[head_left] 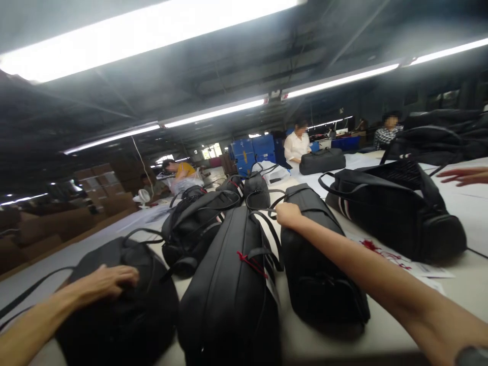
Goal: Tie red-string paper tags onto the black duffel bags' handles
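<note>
My left hand (114, 282) rests on top of a black bag (125, 315) at the lower left, its fingers loosely bent over the surface. My right hand (287, 214) is closed in a fist around a black strap (272, 207), above the black duffel bag (324, 269) right of the middle. Between my arms lies a long black duffel bag (229, 284) with a white stripe along its side and a red cord (251, 264) tied at its strap. Behind it, another black bag (202, 218) lies on its side.
An unzipped black duffel bag (396, 213) stands on the table at right, beside tags with red cords (381, 251). Another person's hand (465, 176) reaches in at the right edge. People (298, 143) work farther back. Blue boxes (253, 152) and cartons (102, 188) stand behind.
</note>
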`<state>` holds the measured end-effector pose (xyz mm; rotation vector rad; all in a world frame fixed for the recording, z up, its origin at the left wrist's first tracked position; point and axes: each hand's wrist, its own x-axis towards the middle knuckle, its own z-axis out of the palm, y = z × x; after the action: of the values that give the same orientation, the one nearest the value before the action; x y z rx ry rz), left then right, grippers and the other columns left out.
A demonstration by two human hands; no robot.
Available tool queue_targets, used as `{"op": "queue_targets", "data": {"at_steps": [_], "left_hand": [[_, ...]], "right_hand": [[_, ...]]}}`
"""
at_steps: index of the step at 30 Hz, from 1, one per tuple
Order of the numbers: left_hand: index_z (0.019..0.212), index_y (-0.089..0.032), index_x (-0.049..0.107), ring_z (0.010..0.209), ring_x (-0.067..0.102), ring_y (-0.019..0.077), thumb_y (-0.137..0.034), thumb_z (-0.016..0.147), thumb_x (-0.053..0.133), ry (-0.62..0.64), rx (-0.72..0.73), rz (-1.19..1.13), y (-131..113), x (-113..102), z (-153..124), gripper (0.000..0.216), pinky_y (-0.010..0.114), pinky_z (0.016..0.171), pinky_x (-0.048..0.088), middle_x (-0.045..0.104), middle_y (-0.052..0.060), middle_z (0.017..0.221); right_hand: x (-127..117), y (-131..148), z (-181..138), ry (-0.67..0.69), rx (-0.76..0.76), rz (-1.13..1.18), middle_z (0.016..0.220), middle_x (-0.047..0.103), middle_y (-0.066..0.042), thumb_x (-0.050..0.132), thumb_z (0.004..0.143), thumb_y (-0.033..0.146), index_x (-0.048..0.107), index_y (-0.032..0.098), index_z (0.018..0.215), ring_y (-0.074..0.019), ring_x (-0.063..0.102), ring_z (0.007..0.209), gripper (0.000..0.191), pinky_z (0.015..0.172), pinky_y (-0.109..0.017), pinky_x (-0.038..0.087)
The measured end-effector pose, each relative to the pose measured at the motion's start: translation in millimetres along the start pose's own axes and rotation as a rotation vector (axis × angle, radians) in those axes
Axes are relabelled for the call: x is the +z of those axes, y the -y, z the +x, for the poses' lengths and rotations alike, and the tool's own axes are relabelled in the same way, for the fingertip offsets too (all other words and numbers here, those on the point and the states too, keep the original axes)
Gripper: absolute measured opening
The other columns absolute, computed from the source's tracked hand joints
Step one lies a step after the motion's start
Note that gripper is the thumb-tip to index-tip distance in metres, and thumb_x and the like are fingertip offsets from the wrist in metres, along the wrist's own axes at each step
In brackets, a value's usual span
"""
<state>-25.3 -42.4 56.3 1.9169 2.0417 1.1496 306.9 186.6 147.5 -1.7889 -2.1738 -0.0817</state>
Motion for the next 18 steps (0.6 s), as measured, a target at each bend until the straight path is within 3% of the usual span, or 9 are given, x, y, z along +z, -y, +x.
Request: {"op": "queue_targets", "data": {"at_steps": [4,7,9,12,14,18], "left_hand": [[0.126,-0.071,0.038,0.126,0.05,0.045,-0.037,0.046,0.084,0.05,-0.104,-0.005,36.5,-31.7,26.0,0.098,0.062,0.079,0.059,0.063,-0.014,0.125],[0.123,-0.066,0.045,0.131,0.047,0.042,-0.041,0.05,0.084,0.076,-0.177,-0.055,62.5,-49.1,60.9,0.086,0.06,0.085,0.058,0.065,-0.014,0.121],[0.125,-0.053,0.054,0.132,0.048,0.0384,-0.05,0.056,0.081,0.09,-0.276,-0.211,76.1,-52.8,89.1,0.073,0.056,0.093,0.055,0.068,-0.008,0.12],[0.13,-0.035,0.055,0.135,0.045,0.0336,-0.065,0.074,0.058,0.079,-0.32,-0.35,88.9,-48.8,122.3,0.063,0.056,0.105,0.045,0.07,0.001,0.118],[0.126,-0.036,0.055,0.14,0.038,0.0335,-0.064,0.079,0.054,0.052,-0.35,-0.452,92.9,-44.7,134.6,0.054,0.061,0.108,0.04,0.071,-0.001,0.113],[0.124,-0.041,0.052,0.143,0.031,0.0357,-0.055,0.074,0.066,0.06,-0.385,-0.542,86.3,-45.6,149.3,0.054,0.063,0.107,0.041,0.068,-0.002,0.116]], "right_hand": [[-10.1,-25.3,-8.1,-0.001,0.008,0.09,0.1,0.074,-0.011,0.057,0.09,0.041,0.073,0.017,0.101,-0.0249,0.068,0.094,0.031,0.072,-0.028,0.046],[-19.9,-47.7,-21.4,-0.038,0.0,0.16,0.096,0.074,-0.008,0.056,0.09,0.044,0.072,0.016,0.106,-0.0224,0.067,0.093,0.036,0.073,-0.026,0.046],[-23.1,-55.2,-31.6,-0.088,-0.021,0.194,0.105,0.072,-0.007,0.058,0.089,0.038,0.069,0.015,0.117,-0.0213,0.065,0.099,0.037,0.08,-0.026,0.045],[-20.4,-51.4,-45.6,-0.164,-0.069,0.222,0.122,0.067,-0.007,0.063,0.085,0.031,0.063,0.018,0.127,-0.0219,0.061,0.11,0.044,0.091,-0.027,0.042],[-14.7,-42.4,-52.4,-0.194,-0.1,0.229,0.121,0.068,-0.008,0.068,0.08,0.027,0.067,0.018,0.121,-0.0239,0.06,0.111,0.042,0.094,-0.03,0.04],[-3.3,-25.0,-59.7,-0.257,-0.105,0.269,0.096,0.073,-0.008,0.071,0.072,0.02,0.075,0.018,0.09,-0.025,0.064,0.098,0.018,0.091,-0.033,0.04]]}}
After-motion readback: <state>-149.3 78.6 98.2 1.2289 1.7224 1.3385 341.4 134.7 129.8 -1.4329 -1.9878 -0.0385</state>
